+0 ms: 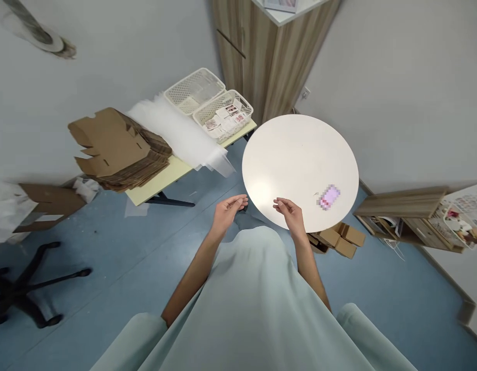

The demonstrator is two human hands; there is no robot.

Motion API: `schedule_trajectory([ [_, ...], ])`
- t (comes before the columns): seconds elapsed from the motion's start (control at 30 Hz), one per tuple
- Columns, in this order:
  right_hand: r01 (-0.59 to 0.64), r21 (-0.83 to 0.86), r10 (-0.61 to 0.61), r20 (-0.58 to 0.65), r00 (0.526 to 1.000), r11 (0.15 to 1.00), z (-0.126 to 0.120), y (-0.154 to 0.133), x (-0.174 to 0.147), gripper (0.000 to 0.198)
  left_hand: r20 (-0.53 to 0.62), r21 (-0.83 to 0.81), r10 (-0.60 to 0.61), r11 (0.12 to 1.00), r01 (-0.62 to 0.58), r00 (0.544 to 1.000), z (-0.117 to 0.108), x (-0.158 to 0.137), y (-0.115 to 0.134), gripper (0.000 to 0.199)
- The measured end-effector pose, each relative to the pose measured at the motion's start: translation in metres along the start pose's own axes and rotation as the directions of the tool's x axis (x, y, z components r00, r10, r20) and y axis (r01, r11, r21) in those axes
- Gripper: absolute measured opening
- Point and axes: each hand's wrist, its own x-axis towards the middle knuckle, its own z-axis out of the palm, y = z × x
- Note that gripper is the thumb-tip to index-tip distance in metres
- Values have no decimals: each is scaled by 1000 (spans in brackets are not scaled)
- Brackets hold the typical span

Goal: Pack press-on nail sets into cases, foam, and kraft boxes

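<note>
Seeing nothing in left hand (228, 210) or right hand (293, 214), just narrow-curled fingers; can't tell if pinched. Could send that pixelated lilac thing (329, 196), lying near the edge of the round table (298, 154), flying with one careless sweep.

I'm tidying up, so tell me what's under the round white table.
Brown cardboard boxes show below the lower-right rim of the round white table; its top hides whatever lies farther under.

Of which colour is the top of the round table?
White; the round table top shows only in the head view.
</note>
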Motion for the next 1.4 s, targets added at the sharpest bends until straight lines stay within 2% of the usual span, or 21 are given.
schedule_trajectory([
  [0.17, -28, 52, 26, 28, 999, 998, 58, -17, 50, 54, -51, 38, -3, 999, 5, 999, -53, 50, 29, 60],
  [0.33, -53, 78, 52, 11, 999, 996, 100, -36, 96, 52, -59, 95, 17, 995, -12, 998, -96, 114, 54, 64],
  [0.5, -44, 84, 47, -33, 998, 995, 127, -52, 126, 53, -58, 93, 31, 995, -26, 998, -132, 170, 64, 64],
  [0.6, -43, 68, 48, -73, 996, 997, 140, -61, 134, 52, -12, 114, 23, 993, -21, 1000, -152, 207, 66, 60],
  [0.7, -46, 63, 54, -140, 989, 997, 151, -69, 138, 52, 42, 229, 17, 973, -26, 999, -170, 254, 66, 50],
  [0.77, -48, 67, 61, -198, 978, 997, 160, -74, 138, 51, 71, 387, 26, 921, -52, 997, -179, 292, 67, 40],
  [0.87, -54, 85, 77, -293, 953, 995, 174, -79, 137, 51, 136, 654, 55, 745, -132, 989, -184, 353, 68, 40],
  [0.97, -62, 106, 98, -380, 920, 992, 192, -85, 136, 52, 219, 802, 70, 555, -220, 973, -181, 410, 68, 49],
  [1.1, -78, 108, 120, -464, 878, 991, 216, -95, 134, 51, 311, 897, -74, 353, -267, 948, -170, 464, 66, 46],
  [1.27, -105, 116, 151, -532, 833, 988, 238, -102, 128, 50, 296, 941, -163, 220, -258, 941, -157, 486, 57, 46],
  [1.33, -110, 123, 160, -555, 816, 986, 244, -102, 126, 49, 294, 943, -161, 208, -259, 942, -156, 487, 55, 45],
  [1.4, -111, 133, 168, -575, 801, 985, 248, -101, 125, 49, 292, 938, -153, 240, -252, 944, -156, 486, 55, 43],
])
